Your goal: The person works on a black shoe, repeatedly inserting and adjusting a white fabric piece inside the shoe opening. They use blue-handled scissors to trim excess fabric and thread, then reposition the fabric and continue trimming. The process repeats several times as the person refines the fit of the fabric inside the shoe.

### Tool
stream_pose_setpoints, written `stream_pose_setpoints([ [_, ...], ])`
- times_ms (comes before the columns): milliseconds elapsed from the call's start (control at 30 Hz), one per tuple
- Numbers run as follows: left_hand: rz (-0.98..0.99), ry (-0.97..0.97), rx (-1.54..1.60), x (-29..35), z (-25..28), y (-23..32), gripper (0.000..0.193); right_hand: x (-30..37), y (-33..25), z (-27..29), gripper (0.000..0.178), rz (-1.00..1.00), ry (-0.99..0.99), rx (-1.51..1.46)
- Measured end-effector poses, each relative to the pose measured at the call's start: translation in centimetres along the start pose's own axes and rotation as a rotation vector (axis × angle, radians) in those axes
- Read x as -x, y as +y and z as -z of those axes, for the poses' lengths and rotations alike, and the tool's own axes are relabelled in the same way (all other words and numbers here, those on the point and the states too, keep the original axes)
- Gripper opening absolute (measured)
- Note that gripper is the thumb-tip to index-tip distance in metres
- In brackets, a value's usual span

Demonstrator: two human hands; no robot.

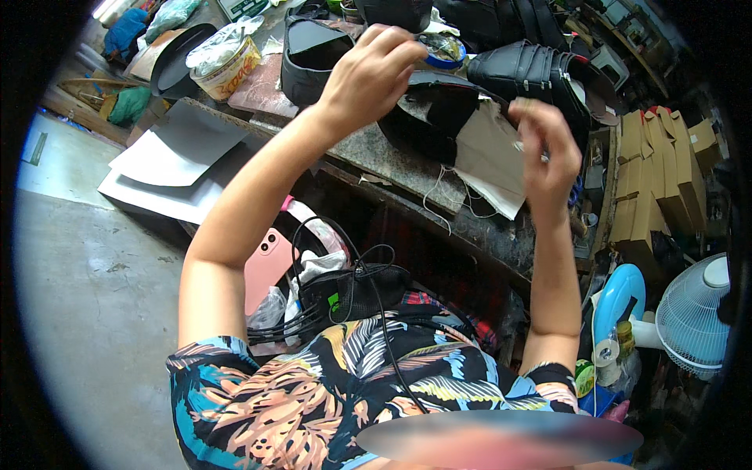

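Note:
On the workbench's front edge lies a black piece [427, 117] with a beige lining [492, 145], its rim turned toward me. Loose white threads [437, 196] hang from it over the bench edge. Raised above its left part, my left hand [374, 74] has bent fingers closed together; whatever is between them is hidden. My right hand [548, 157] is over the lining's right edge, fingers curled and smeared by motion, so I cannot tell whether it grips anything. Beside it sits a black strapped piece with a zipper [526, 74].
A black open-topped container [313, 59], a printed tub [227, 70] and a blue-rimmed bowl [444, 51] stand on the bench. White sheets [176, 149] lie at its left. Cardboard boxes [650, 176] and a fan [693, 313] are at right; a pink phone [266, 266] is near my lap.

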State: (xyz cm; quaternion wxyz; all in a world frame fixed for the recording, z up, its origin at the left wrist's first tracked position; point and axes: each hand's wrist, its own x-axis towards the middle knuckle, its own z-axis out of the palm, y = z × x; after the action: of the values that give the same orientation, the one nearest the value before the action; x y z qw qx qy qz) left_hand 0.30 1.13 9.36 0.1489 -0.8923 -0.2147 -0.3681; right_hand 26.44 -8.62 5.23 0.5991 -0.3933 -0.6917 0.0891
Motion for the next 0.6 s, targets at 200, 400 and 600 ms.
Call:
stream_pose_setpoints([
  [200, 0.225, -0.442, -0.141, -4.7, -7.5, -3.2, 0.045, -9.1, 11.0, -5.1, 0.042, -0.38, -0.47, 0.177],
  [400, 0.164, -0.499, -0.293, -4.3, -9.5, -3.3, 0.071, -6.3, 15.1, -9.5, 0.098, -0.665, -0.406, -0.297],
  [600, 0.1, -0.708, -0.326, -4.9, -9.3, -4.4, 0.06, -6.0, 14.1, -9.0, 0.096, -0.568, -0.41, -0.33],
])
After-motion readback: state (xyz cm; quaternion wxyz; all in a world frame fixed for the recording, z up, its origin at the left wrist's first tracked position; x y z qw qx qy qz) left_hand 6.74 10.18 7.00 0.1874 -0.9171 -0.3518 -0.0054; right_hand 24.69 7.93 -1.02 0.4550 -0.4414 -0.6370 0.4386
